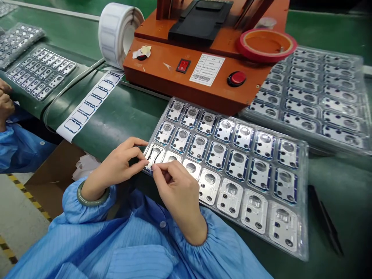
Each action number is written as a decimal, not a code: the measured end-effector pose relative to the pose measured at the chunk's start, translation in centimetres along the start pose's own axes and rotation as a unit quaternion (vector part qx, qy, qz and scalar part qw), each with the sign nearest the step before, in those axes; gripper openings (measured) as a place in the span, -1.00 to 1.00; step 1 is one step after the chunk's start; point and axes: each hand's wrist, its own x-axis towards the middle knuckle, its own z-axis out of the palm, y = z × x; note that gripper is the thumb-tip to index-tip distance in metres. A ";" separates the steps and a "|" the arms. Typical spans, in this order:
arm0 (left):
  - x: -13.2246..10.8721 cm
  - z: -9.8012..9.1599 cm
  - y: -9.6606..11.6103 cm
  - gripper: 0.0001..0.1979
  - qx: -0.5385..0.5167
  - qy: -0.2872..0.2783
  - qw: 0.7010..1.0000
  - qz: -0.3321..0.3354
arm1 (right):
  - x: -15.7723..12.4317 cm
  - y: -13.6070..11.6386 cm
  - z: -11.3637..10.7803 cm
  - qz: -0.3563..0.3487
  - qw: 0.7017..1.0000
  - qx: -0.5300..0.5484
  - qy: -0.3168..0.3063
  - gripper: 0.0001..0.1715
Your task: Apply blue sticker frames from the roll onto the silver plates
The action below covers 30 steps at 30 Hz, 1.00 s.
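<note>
A clear plastic tray (303, 193) of silver metal plates lies on the bench in front of me. At its near left corner, one plate (151, 150) has a thin black adhesive frame (158, 152) over it, bent rather than lying flat. My right hand (181, 188) pinches the lower end of this frame between thumb and forefinger. From the left, my left hand (123, 161) has its fingertips closed at the frame's side, one finger stretched to the tray edge. Plates in the back two rows have dark blue borders; the other near-row plates look plain silver.
Behind the tray stands an orange machine (162, 69) with a red tape roll (267, 44) on it. A label roll (116, 35) trails a strip of blue frames (90, 102). More trays (325, 93) sit right, beside black tweezers (325, 221). A co-worker's hand (5, 104) is left.
</note>
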 end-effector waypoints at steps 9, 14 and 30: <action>-0.4 0.3 0.3 -0.94 0.006 0.009 1.000 -0.001 | 0.1 0.0 0.0 0.008 1.000 -0.003 -0.002 -0.81; -0.5 0.3 0.2 -0.94 0.013 0.009 1.000 0.006 | 0.0 0.0 0.3 0.004 1.000 -0.014 0.003 -0.80; -0.6 0.5 0.1 -0.94 0.042 0.015 0.999 0.021 | 0.1 0.0 0.4 -0.003 1.000 -0.024 0.014 -0.80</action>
